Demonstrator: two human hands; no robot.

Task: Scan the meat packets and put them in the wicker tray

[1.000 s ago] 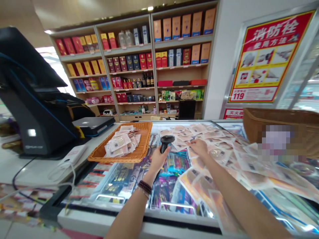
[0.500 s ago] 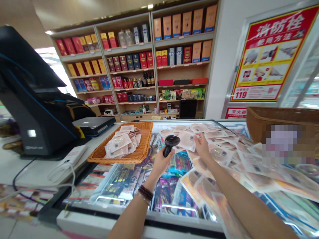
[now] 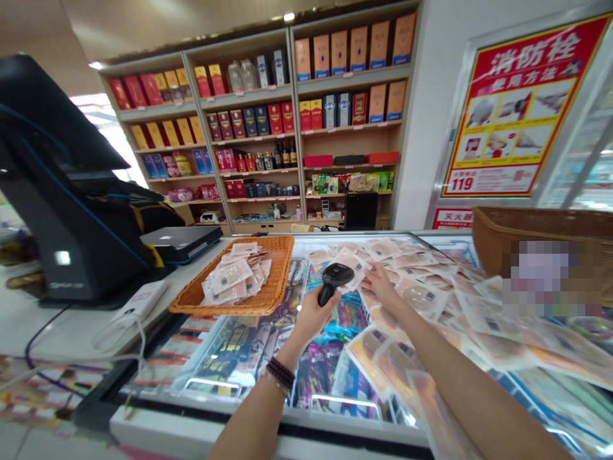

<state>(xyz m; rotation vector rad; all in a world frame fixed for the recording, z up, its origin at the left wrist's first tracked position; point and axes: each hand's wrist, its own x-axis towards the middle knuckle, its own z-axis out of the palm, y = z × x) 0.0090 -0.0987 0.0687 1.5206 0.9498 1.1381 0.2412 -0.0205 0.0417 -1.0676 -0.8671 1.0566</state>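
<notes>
My left hand (image 3: 313, 314) is wrapped round the handle of a black barcode scanner (image 3: 337, 275), its head tilted over toward the right. Pinched in the fingers of my right hand (image 3: 382, 284) is a clear flat packet (image 3: 353, 265), partly behind the scanner head. Many similar packets (image 3: 426, 297) lie spread over the glass freezer top on the right. To the left, an orange wicker basket (image 3: 280, 281) holds a pile of the same small packets (image 3: 234, 275).
A black checkout terminal (image 3: 62, 211) and a flat dark device (image 3: 184, 241) stand on the left counter. White cables (image 3: 141, 342) hang near the freezer's edge. At right is a brown woven basket (image 3: 493, 243). Under the glass lie colourful wrapped goods (image 3: 239, 351).
My right hand has moved left with the packet, bringing it closer to the scanner head. The scanner has shifted slightly to the right.
</notes>
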